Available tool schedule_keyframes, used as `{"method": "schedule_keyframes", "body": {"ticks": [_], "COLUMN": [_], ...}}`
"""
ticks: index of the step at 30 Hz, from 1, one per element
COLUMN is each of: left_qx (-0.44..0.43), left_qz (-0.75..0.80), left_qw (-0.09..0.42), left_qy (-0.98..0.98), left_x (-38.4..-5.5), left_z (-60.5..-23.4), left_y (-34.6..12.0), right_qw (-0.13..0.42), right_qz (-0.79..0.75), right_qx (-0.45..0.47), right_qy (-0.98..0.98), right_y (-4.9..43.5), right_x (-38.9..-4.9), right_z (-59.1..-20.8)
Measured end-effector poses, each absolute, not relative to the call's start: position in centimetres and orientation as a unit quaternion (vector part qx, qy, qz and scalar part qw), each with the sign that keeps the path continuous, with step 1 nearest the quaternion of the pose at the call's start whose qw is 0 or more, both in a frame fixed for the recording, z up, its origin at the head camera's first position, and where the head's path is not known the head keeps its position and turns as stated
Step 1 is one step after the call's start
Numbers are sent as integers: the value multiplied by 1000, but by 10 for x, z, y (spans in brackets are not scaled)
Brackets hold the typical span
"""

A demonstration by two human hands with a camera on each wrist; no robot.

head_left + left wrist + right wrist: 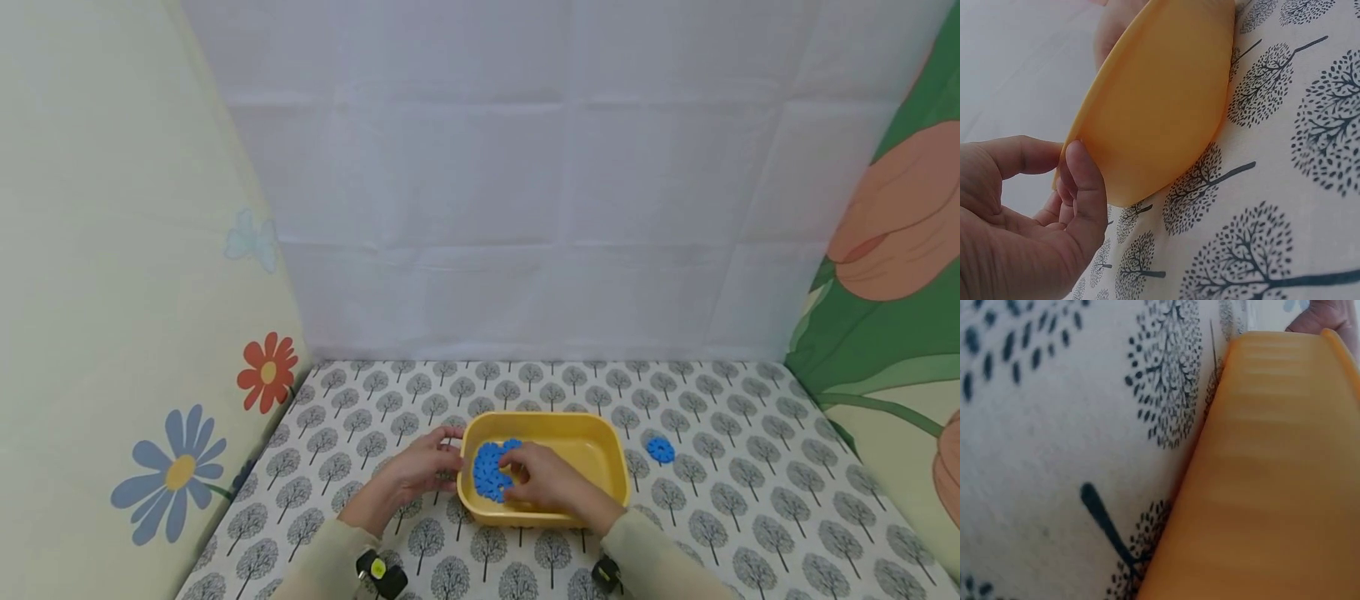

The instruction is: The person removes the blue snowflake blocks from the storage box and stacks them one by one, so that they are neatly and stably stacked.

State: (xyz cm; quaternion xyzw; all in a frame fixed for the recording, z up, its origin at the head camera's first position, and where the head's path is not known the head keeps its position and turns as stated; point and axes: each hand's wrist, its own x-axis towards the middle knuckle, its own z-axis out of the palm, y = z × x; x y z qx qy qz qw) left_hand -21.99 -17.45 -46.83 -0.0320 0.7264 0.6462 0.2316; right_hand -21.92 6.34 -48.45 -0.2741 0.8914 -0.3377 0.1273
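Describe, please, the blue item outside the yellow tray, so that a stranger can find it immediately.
On the tree-printed cloth stands a yellow tray. Just to its right, in the head view, lies a small, roundish blue item. Unlike the blue pieces gathered at the tray's left end, it lies alone on the cloth.

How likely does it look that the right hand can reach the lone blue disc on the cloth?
Probably yes: the blue disc lies uncovered just right of the yellow tub. The right hand is inside the tub, so it would first need to lift clear.
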Motion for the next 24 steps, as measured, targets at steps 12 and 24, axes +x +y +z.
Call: {"method": "schedule_keyframes", "body": {"ticks": [12, 24], "left_qx": [-35, -35], "left_qz": [644, 642], "left_qw": [236, 236], "left_qy": [727, 729], "left_x": [-220, -220], "left_z": [-465, -464], "left_y": [-174, -173], "right_qw": [126, 101], "right_qz": [-266, -225], "right_qx": [-278, -279], "right_qy": [914, 928], "right_y": [58, 50], "right_x": [-220, -220], "right_z": [-485, -488]}}
